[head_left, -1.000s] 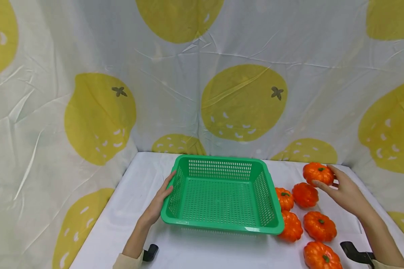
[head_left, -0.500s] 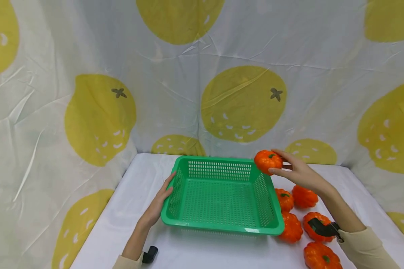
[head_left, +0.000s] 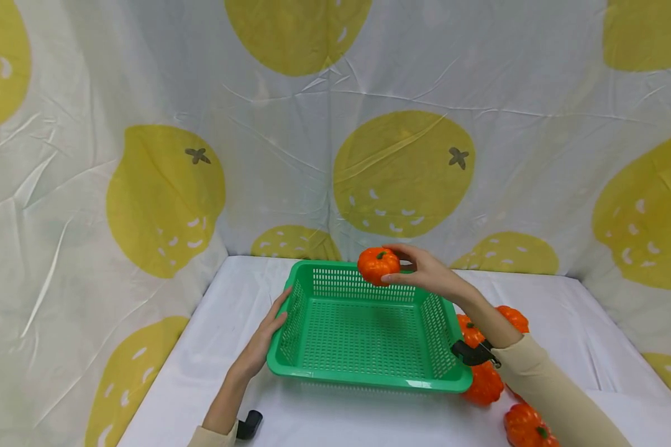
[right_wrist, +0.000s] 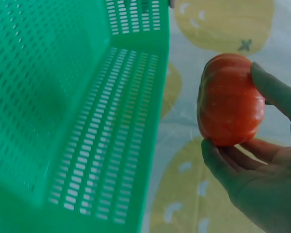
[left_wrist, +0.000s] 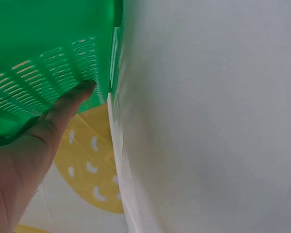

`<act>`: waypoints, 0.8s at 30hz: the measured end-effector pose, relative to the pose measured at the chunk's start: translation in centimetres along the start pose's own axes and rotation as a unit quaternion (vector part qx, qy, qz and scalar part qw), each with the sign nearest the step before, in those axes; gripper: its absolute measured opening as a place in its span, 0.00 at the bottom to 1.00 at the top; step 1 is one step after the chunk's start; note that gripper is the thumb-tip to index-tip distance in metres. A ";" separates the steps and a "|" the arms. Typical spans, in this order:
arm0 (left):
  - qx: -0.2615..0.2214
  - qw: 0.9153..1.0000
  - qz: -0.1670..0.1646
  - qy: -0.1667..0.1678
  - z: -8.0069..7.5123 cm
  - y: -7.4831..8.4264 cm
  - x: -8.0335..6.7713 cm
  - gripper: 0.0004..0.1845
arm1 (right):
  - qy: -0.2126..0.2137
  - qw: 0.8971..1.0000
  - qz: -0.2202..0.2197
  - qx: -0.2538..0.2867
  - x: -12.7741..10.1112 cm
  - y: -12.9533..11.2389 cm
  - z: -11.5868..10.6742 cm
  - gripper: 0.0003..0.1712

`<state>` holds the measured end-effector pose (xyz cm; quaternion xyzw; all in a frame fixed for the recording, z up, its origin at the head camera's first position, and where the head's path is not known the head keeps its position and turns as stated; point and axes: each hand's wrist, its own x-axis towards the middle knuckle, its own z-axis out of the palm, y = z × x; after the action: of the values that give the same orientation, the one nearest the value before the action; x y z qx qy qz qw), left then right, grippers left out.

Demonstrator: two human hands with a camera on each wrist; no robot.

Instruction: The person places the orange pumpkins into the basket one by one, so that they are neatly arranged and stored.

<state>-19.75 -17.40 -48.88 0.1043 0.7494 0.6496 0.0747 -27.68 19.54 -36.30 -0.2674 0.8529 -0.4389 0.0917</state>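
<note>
The right hand [head_left: 427,273] has hold of a small orange pumpkin [head_left: 378,268]. Its thumb is on one side and its fingers are on the other, bent round just enough to pinch it. The pumpkin has a short green stem and bumpy sides. It is up in the air by the far rim of the green basket [head_left: 363,380]. From the right wrist, you can see a gap between the pumpkin and the rim.

The left hand [head_left: 260,338] is at the left side of the basket. Its fingers are mostly straight and not curled up. From the left wrist, one long finger [left_wrist: 65,106] lies on the outside of the wall, right on the little slots. The basket has lots of tiny holes in its bottom and sides.

More orange pumpkins [head_left: 483,385] sit on the white desk [head_left: 324,422], to the right of the basket. Some are close by its right side, and one is down near the bottom of the view. The right arm and its pale sleeve [head_left: 561,394] hide part of the bunch. Each wrist has a black thing [head_left: 250,424] on it. Behind the desk hangs a pale cloth [head_left: 279,161] with big yellow lemons [head_left: 404,177] on it.
</note>
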 end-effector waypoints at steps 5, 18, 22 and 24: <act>0.002 1.000 0.002 0.000 0.0 -0.1 -0.1 0.29 | -0.009 1.000 -0.018 0.010 2.4 -0.5 2.2 0.43; 0.000 1.000 -0.004 0.001 -0.1 -0.2 0.1 0.29 | -0.082 0.995 -0.005 0.058 6.7 0.1 8.1 0.44; -0.003 1.000 -0.004 -0.001 -0.2 -0.2 0.1 0.29 | -0.097 0.993 0.004 0.063 7.5 1.0 9.5 0.44; -0.002 1.000 -0.004 -0.001 -0.2 -0.2 0.1 0.29 | -0.101 0.993 0.009 0.065 7.8 1.4 10.0 0.44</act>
<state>-19.87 -17.62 -49.00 0.1017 0.7481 0.6511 0.0779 -30.85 8.97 -42.81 -0.2961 0.8114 -0.4632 0.1984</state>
